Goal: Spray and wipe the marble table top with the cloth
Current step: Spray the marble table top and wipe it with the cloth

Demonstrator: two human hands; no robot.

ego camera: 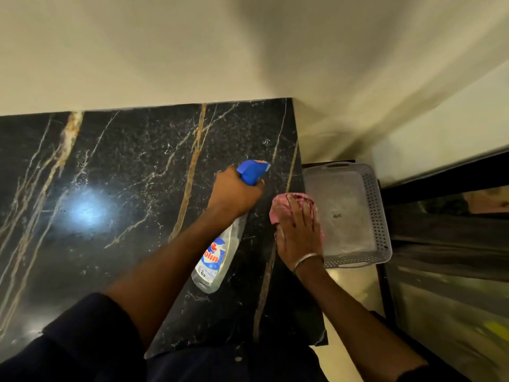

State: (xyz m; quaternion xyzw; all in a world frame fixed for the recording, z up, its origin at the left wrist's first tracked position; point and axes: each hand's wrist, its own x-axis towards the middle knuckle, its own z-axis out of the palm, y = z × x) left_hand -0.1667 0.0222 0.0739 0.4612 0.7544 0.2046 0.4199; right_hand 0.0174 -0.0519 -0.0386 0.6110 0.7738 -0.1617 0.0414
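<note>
**A:** How does the left hand (237, 195) hold the spray bottle (220, 255)?

**B:** Its fingers are curled round the neck, just under the blue spray head (252, 170). The clear body runs back under the wrist, toward the person. The nozzle points away from the hand, over the far right corner of the marble bench (110, 175). I think it is held so to let the mist fall ahead of the cloth.

**A:** And the right hand?

**B:** The right hand (298, 235) lies flat with straight fingers and presses the pink cloth (283, 205) on the marble. It is just beside the left hand, at the right edge of the bench. The cloth is bunched and shows beyond the fingertips. A flat palm spreads the pressure, which suits wiping. A thin bangle (307, 260) sits on the wrist.

**A:** Is there any writing?

**B:** The bottle label shows the red letters "olin" on white and blue. What stands before them is not clear, and I cannot read the small print below.

**A:** What is further out?

**B:** Past the right hand, off the bench edge and lower, stands a grey perforated basket (381, 216). It shows no writing.
</note>
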